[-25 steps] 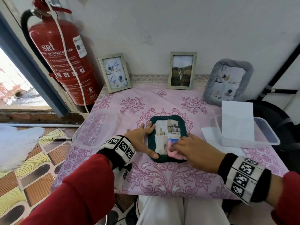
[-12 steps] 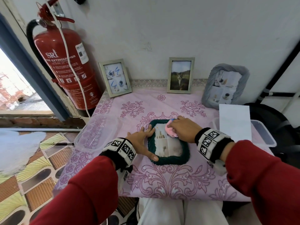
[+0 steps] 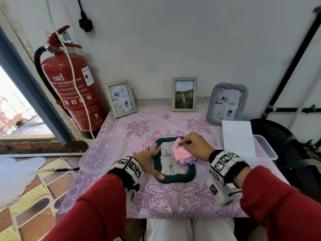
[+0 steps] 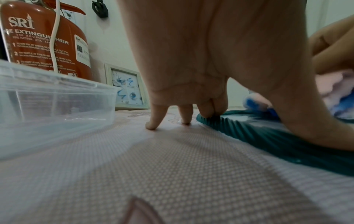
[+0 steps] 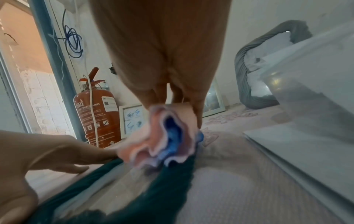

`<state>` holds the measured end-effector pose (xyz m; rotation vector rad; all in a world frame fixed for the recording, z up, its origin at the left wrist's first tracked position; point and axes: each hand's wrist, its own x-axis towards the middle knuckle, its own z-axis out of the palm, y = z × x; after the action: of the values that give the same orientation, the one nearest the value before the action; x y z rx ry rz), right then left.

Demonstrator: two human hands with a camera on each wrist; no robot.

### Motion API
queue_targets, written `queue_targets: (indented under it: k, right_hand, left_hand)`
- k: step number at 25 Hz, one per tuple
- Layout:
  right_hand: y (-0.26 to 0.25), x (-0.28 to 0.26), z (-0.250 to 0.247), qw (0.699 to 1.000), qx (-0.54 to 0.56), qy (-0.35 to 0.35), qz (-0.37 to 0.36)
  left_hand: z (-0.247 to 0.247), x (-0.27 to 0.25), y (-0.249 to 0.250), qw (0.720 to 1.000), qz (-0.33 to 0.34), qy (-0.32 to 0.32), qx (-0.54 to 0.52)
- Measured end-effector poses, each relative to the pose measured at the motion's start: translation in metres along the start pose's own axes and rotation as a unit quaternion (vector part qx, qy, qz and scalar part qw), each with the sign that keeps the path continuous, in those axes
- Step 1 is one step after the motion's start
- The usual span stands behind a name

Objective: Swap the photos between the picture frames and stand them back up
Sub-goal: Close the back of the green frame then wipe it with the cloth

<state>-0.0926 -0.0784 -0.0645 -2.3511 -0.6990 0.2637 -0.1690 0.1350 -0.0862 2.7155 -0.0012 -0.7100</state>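
Green-framed picture frame (image 3: 175, 177) is lying flat; left hand (image 3: 147, 160), fingers spread, is bracing it while right hand (image 3: 195, 146) is pinching a pink-and-blue cloth (image 3: 181, 153) against its glass.

Head view looks down; wrist views sit low, sharing the green frame (image 3: 175, 178)

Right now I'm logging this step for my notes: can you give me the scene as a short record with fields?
flat frame: green frame lying face up on the table
left hand: fingers spread, steadying the frame's left edge
right hand: pressing a pink cloth on the glass
standing frames: three against the wall
beside: clear tub, white paper
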Motion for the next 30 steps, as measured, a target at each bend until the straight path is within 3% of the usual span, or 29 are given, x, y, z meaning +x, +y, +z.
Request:
queue_targets:
  k: [3,7,9,13,17,22,27,30]
  right_hand:
    - [0.008,-0.004,0.008,0.992,-0.059,0.083,0.079]
    - [0.016,-0.002,0.015,0.975,-0.003,0.033,0.217]
    - [0.016,-0.001,0.017,0.978,0.047,0.035,0.2]
    - [0.007,-0.004,0.014,0.985,0.114,0.1,0.082]
    - [-0.001,-0.005,0.013,0.97,0.231,0.066,0.044]
    - [0.005,-0.01,0.03,0.998,0.048,0.001,0.034]
    - [-0.001,-0.006,0.027,0.982,0.186,-0.008,-0.006]
    - [0.005,-0.005,0.033,1.0,0.015,-0.016,0.01]
  left_hand:
    - [0.001,0.001,-0.001,1.0,-0.001,-0.002,0.003]
    - [0.003,0.003,-0.004,1.0,0.006,-0.009,-0.012]
    - [0.004,0.005,-0.007,1.0,0.011,-0.006,-0.013]
    - [0.006,0.007,-0.01,1.0,0.014,-0.003,-0.017]
    - [0.006,0.008,-0.011,1.0,0.013,0.0,-0.007]
    - [0.006,0.008,-0.01,1.0,0.013,-0.002,-0.008]
    - [0.006,0.009,-0.01,1.0,0.012,-0.002,-0.013]
    - [0.006,0.009,-0.011,1.0,0.014,-0.001,-0.012]
